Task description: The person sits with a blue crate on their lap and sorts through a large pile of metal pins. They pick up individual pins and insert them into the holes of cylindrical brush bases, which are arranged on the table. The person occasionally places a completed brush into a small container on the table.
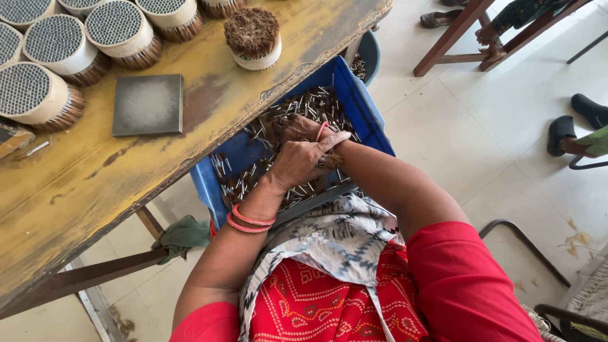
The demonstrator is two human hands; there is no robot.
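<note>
A blue plastic crate (366, 106) rests on my lap against the table edge, holding a heap of small dark metal pins (316, 101). My right hand (296, 128), with a red bangle at the wrist, is pressed down into the pins with curled fingers. My left hand (303, 159), with two red bangles on its wrist, lies across my right wrist, its fingers stretched toward the crate's right side. A small brown tuft shows under its fingers. What either hand grips is hidden.
A worn yellow wooden table (95, 183) carries a grey square plate (148, 104), a round brush with brown bristles up (253, 35) and several round white brush heads (117, 28). A green cloth (182, 233) hangs below. Another person's foot (560, 136) and a metal chair frame (525, 240) are at right.
</note>
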